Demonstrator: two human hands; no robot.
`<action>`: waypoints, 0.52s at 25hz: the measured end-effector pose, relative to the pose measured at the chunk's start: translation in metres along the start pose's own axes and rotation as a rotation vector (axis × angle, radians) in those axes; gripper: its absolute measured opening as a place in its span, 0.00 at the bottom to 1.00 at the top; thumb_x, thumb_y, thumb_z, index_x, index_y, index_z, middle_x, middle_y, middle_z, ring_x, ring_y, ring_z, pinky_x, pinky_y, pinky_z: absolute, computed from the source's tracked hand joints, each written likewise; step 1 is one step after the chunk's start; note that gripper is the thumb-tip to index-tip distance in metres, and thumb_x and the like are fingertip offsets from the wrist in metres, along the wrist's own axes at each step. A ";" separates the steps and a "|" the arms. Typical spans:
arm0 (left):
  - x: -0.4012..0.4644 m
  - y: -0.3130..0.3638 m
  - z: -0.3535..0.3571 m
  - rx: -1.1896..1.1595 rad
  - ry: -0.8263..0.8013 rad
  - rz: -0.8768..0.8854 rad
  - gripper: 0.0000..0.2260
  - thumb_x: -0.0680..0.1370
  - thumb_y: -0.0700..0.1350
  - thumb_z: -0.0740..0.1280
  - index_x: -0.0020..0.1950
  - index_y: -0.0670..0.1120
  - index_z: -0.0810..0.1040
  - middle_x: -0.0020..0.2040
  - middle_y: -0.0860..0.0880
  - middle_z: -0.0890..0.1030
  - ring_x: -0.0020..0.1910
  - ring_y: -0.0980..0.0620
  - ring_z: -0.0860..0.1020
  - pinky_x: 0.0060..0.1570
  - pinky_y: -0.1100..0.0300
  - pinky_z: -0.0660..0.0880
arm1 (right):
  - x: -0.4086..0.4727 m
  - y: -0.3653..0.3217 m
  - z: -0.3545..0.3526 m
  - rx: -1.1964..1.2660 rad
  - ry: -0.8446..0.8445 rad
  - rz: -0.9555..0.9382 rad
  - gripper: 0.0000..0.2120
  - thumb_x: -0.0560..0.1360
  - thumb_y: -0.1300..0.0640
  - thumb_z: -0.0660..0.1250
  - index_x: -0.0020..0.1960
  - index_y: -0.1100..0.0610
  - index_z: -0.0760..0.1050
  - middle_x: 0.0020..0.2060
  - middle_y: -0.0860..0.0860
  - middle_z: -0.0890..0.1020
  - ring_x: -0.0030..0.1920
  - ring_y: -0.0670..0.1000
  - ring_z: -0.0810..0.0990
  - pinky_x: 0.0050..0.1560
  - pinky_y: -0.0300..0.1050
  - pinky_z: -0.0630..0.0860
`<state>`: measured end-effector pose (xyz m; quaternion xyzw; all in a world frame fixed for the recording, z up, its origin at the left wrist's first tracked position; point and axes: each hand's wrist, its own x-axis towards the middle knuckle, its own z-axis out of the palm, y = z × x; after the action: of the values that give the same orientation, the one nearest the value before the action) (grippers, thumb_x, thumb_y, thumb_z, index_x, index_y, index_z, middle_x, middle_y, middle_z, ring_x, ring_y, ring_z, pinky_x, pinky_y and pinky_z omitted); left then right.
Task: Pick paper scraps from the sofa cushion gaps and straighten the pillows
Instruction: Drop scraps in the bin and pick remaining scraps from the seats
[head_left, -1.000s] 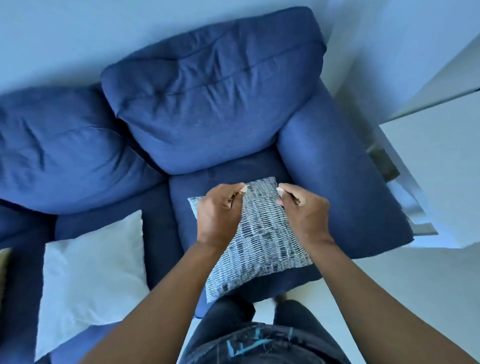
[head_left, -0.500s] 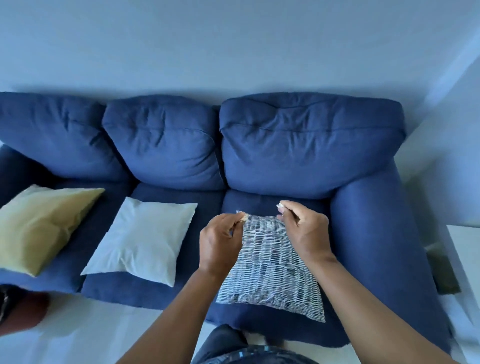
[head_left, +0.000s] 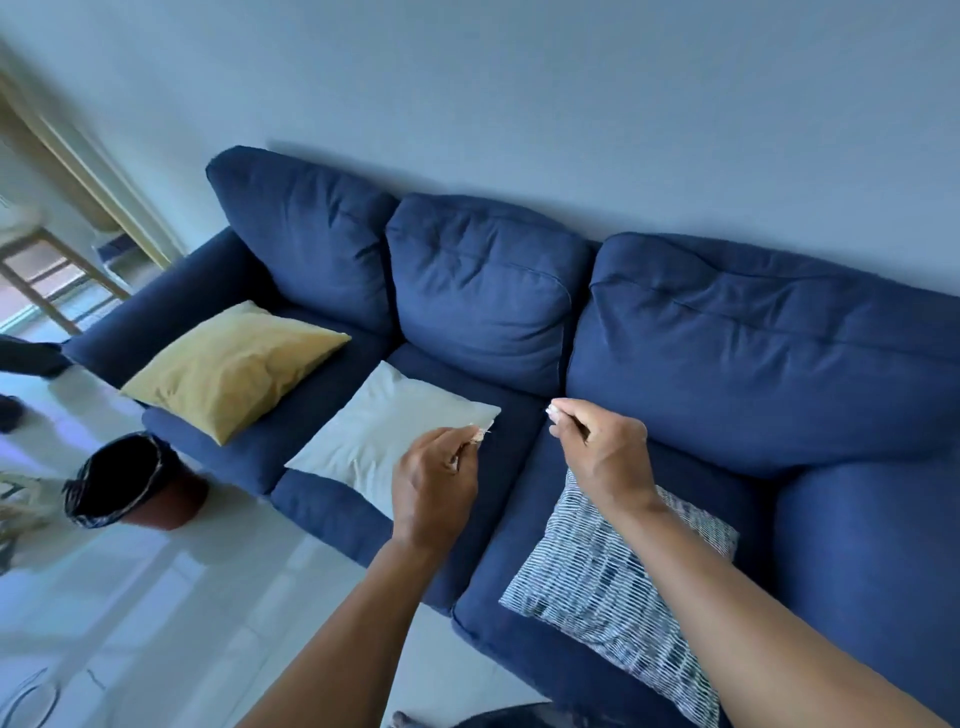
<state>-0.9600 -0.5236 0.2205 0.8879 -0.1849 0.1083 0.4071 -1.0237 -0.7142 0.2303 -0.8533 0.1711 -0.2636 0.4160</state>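
A dark blue sofa (head_left: 675, 343) with three back cushions runs along the wall. On its right seat lies a blue-and-white striped pillow (head_left: 623, 587), flat and askew. A white pillow (head_left: 379, 436) sits on the middle seat and a yellow pillow (head_left: 228, 369) on the left seat. My left hand (head_left: 434, 483) hovers over the middle seat and pinches a small pale paper scrap (head_left: 480, 435) at its fingertips. My right hand (head_left: 602, 457) hovers above the striped pillow's top edge with its fingers curled; no scrap shows in it.
A brown bin with a black liner (head_left: 119, 478) stands on the pale floor in front of the sofa's left end. A wooden stool (head_left: 36, 265) is at the far left. The wall is right behind the sofa.
Both hands have let go of the striped pillow, which now lies on the right seat. The hands have lifted, and the view has swung left and tilted.
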 end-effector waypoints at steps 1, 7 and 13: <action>0.002 -0.010 -0.012 0.017 0.015 -0.015 0.05 0.76 0.42 0.73 0.49 0.50 0.86 0.44 0.55 0.85 0.44 0.55 0.82 0.45 0.60 0.78 | 0.003 -0.010 0.014 0.004 -0.032 -0.019 0.05 0.79 0.62 0.69 0.50 0.60 0.84 0.40 0.52 0.88 0.42 0.54 0.87 0.47 0.52 0.82; 0.019 -0.075 -0.092 0.085 0.130 -0.112 0.05 0.75 0.40 0.74 0.48 0.48 0.87 0.45 0.54 0.86 0.45 0.53 0.83 0.45 0.56 0.80 | 0.012 -0.080 0.108 -0.002 -0.165 -0.119 0.06 0.79 0.59 0.68 0.48 0.60 0.83 0.36 0.54 0.85 0.38 0.58 0.81 0.43 0.51 0.79; 0.026 -0.156 -0.183 0.133 0.217 -0.235 0.06 0.76 0.41 0.73 0.50 0.49 0.87 0.48 0.55 0.86 0.48 0.54 0.83 0.49 0.56 0.79 | 0.003 -0.157 0.209 0.010 -0.312 -0.240 0.13 0.81 0.60 0.64 0.39 0.64 0.74 0.30 0.60 0.75 0.32 0.61 0.71 0.33 0.54 0.74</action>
<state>-0.8791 -0.2966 0.2403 0.9114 -0.0276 0.1670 0.3750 -0.8861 -0.4932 0.2497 -0.8961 0.0004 -0.1767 0.4071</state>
